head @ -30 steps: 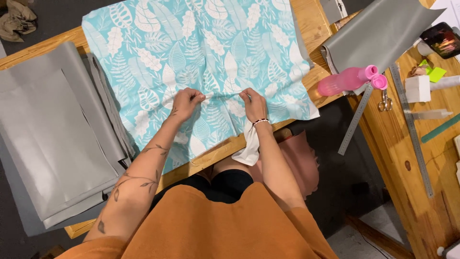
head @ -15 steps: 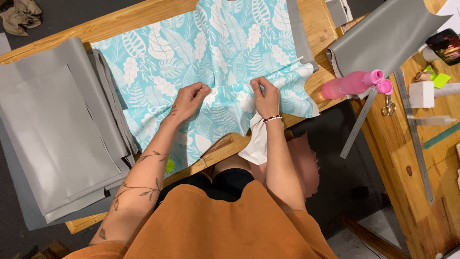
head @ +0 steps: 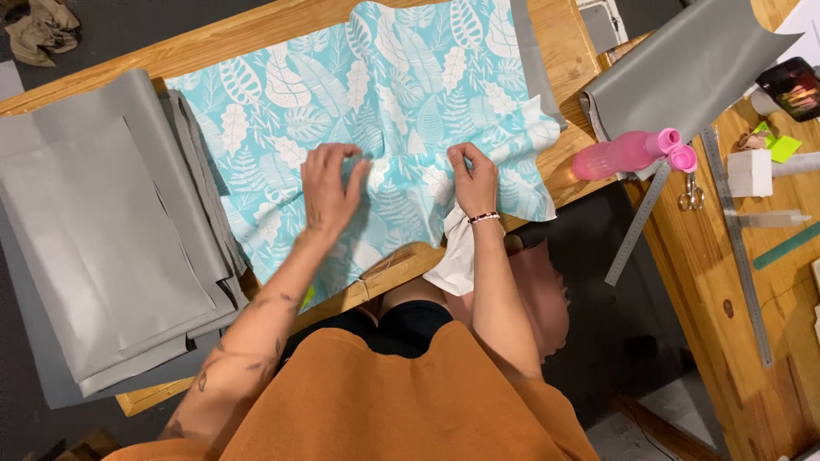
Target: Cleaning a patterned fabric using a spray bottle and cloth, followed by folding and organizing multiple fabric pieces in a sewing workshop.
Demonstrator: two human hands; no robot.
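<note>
Wooden worktable (head: 572,51) over a dark floor; stacked grey sheets (head: 94,239) at left, pink bottle (head: 628,154) and metal ruler (head: 639,224) at right. Leaf-print turquoise fabric (head: 384,94) spread flat, long axis running from near edge toward far right. Left hand (head: 329,188) and right hand (head: 472,175) both pinching a fold near the cloth's middle, fingertips apparently curled into it.

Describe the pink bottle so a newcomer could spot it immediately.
Start at the wooden table with the turquoise leaf-print fabric under both hands. Past the fabric's right edge, at the table corner, the pink bottle lies on its side against a grey sheet, above a metal ruler. It is the only translucent pink item there, with a flip cap hanging open.
</note>
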